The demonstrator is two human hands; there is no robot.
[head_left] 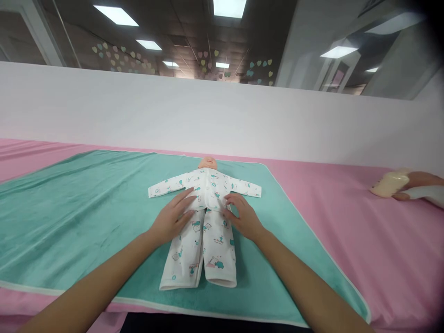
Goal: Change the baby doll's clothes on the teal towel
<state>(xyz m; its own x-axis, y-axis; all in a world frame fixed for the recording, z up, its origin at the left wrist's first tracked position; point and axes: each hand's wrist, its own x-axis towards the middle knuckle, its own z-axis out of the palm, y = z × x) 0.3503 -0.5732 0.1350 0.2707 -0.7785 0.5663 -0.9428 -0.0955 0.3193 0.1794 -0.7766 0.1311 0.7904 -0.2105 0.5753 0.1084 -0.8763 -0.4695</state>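
Note:
A baby doll (207, 163) lies on its back on a green towel (86, 208), dressed in a white printed shirt (208, 182) and matching trousers (201, 254), arms spread to both sides. My left hand (171, 218) rests flat with fingers stretched out on the doll's left hip, at the shirt's hem. My right hand (243, 215) lies on the other hip, fingers slightly curled over the waistband where shirt and trousers meet. Neither hand lifts anything.
The towel covers a pink sheet (364, 240) on a wide table, backed by a low white partition (222, 115). At the far right another person's hand (414, 182) holds a cream-coloured object (390, 184) on the pink sheet.

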